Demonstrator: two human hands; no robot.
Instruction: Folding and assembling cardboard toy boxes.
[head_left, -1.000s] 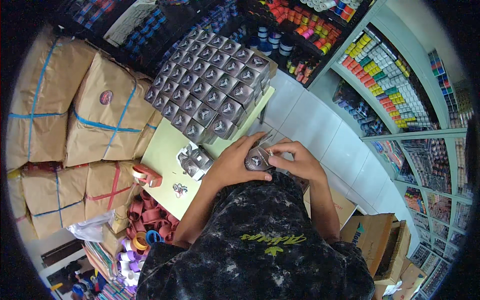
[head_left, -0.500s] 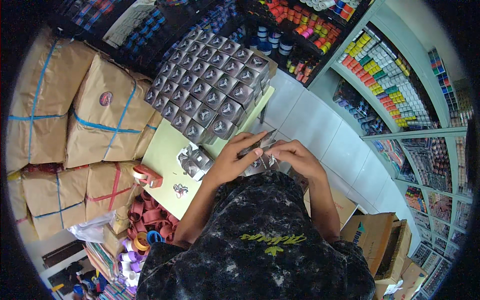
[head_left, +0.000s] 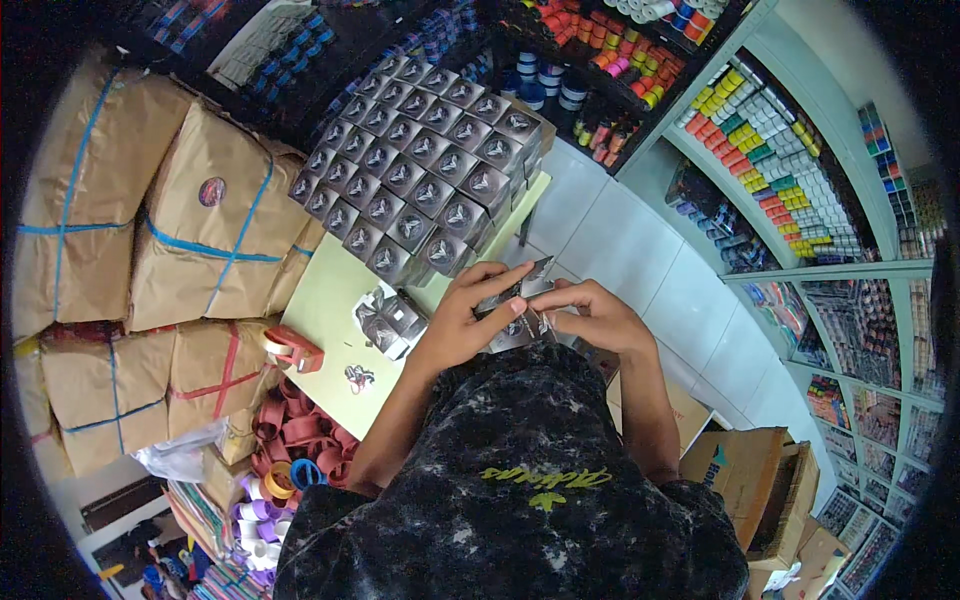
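Just in front of my chest, a small dark cardboard box (head_left: 507,336) is held with its flaps standing up. My left hand (head_left: 476,305) wraps the box's left side, its thumb and forefinger on a raised flap. At the other side, my right hand (head_left: 590,313) pinches the box's edge between thumb and bent fingers. The inside of the box is hidden from me. Left of my left wrist, a torn white wrapper with dark boxes (head_left: 391,322) lies on the pale yellow table (head_left: 322,300). Behind it, many matching small boxes (head_left: 411,165) stand stacked in rows.
A red tape dispenser (head_left: 294,348) and a small tangle of dark bits (head_left: 359,378) sit on the table. Brown wrapped parcels (head_left: 205,220) pile up at the left, above red rings (head_left: 295,430). Shelves of coloured spools (head_left: 770,170) line the right; opened cartons (head_left: 745,480) stand lower right.
My right hand has shifted slightly at the box's edge, its fingers a little more bent. My left hand keeps its hold, and the box stays in about the same place.
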